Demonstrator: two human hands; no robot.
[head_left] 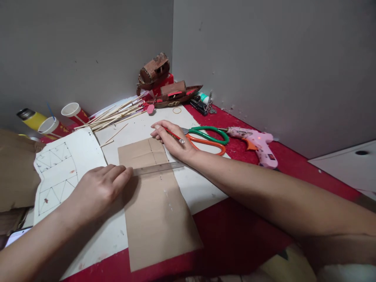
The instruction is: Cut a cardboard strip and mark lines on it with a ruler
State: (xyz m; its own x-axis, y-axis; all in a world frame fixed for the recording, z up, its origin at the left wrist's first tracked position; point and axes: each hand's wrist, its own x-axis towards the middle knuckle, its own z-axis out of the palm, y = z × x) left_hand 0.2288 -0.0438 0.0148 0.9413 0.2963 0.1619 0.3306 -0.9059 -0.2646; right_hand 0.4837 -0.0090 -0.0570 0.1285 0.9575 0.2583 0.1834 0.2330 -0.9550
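A tan cardboard sheet [158,219] lies on white paper, with pencil lines drawn near its far end. A clear ruler [155,169] crosses it from left to right. My left hand [102,188] is closed on the ruler's left end, fingers pinched together. In my right hand [173,141] is a red pencil [173,134], its eraser end pointing toward me and its tip hidden by the fingers. That hand rests at the cardboard's far right edge, just beyond the ruler's right end. Green-and-orange scissors [210,140] lie right beside it.
A pink glue gun [258,145] lies at the right. Wooden sticks [117,115], two paper cups [73,111], a yellow bottle [33,119] and a sheet with truss drawings [70,168] are at the left. Two brown model boats [174,94] stand at the back by the grey wall.
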